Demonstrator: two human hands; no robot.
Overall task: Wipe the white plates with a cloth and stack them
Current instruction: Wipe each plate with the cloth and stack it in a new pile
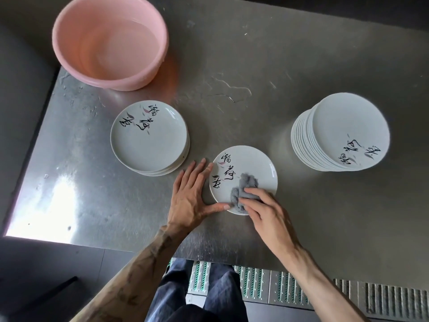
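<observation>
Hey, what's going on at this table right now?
A person is wiping one white plate on the metal table. The right hand holds a grey cloth on it while the left hand steadies its rim. A short stack lies left, a tall stack right, a pink basin behind.

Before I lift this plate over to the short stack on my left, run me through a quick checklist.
1. Plate steadied: left hand lies flat against the rim of the plate. Ok.
2. Cloth off the plate: right hand holds the grey cloth on its near side. Not ok.
3. Whole face wiped: cannot tell.
4. Landing spot: the short stack has a bare top plate and sits level. Ok.
5. Path dry: the puddle on the metal table lies farther back, off the route. Ok.
</observation>
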